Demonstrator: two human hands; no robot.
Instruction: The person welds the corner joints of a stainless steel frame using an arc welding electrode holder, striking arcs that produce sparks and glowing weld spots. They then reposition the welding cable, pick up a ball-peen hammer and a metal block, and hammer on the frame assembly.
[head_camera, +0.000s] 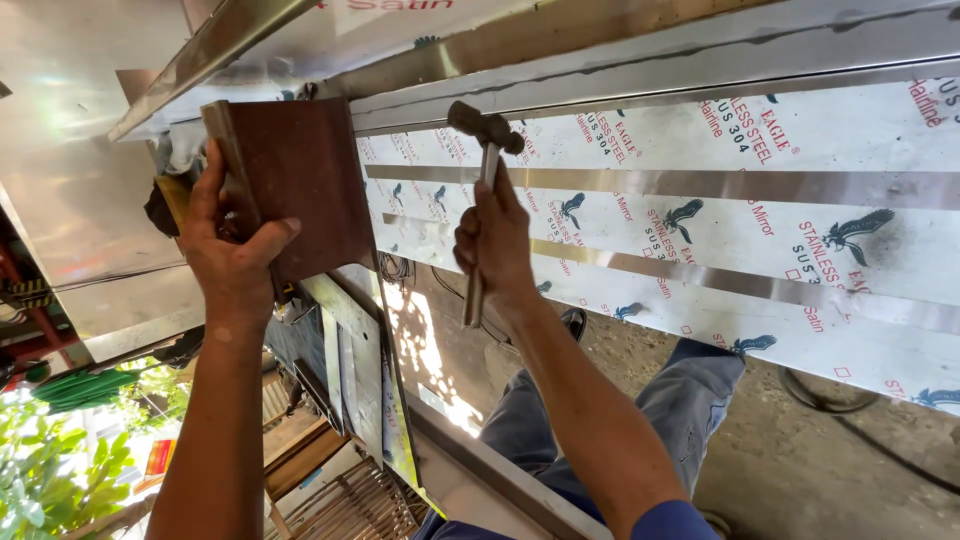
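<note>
My left hand (228, 250) presses a dark brown flat block (305, 180) against the end of a long stainless steel sheet assembly (720, 230) covered in white printed film. The thumb lies across the block's lower face and the fingers curl round its left edge. My right hand (493, 240) grips the shaft of a hammer (484, 128), whose metal head is raised close to the steel's folded upper edge, just right of the block.
A shiny folded steel strip (210, 50) runs along the top left. Steel panels and strips (350, 370) lean below the block. My legs in grey trousers (620, 420) stand on a dirt floor with a black cable (880, 440). Green plants (50, 470) at lower left.
</note>
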